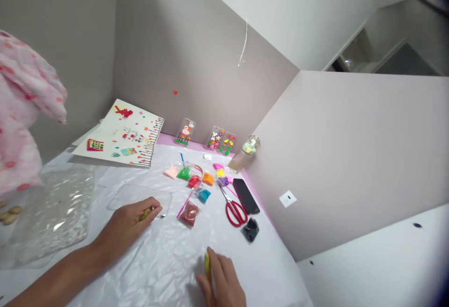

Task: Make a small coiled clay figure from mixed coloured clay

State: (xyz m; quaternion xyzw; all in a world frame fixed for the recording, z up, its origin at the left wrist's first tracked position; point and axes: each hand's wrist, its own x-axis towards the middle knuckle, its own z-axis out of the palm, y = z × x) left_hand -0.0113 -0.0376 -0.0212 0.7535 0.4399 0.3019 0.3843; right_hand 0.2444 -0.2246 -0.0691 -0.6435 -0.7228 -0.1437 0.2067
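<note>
My left hand point(131, 218) is closed around a small yellow-green thing point(143, 215), mostly hidden by the fingers. Just past its fingertips is a small shiny spot that I cannot make out. The hand rests at the edge of a clear, flat, round-cornered plastic piece point(121, 195) on the white sheet. Nearer to me, my right hand point(224, 276) grips another small yellow-green piece point(206, 265) between thumb and fingers. Its kind is unclear. In front of my hands lie small bags of coloured clay, among them a brown one point(189, 214), a blue one point(203, 195) and a red one point(194, 181).
Red-handled scissors point(235, 213), a black phone point(245, 196) and a black bag point(250, 230) lie on the right. Decorated clear cases point(185, 131) lean on the wall near a jar point(243, 155). A drawn-on sketchbook point(121, 134) and a clear plastic bag point(56, 213) are left.
</note>
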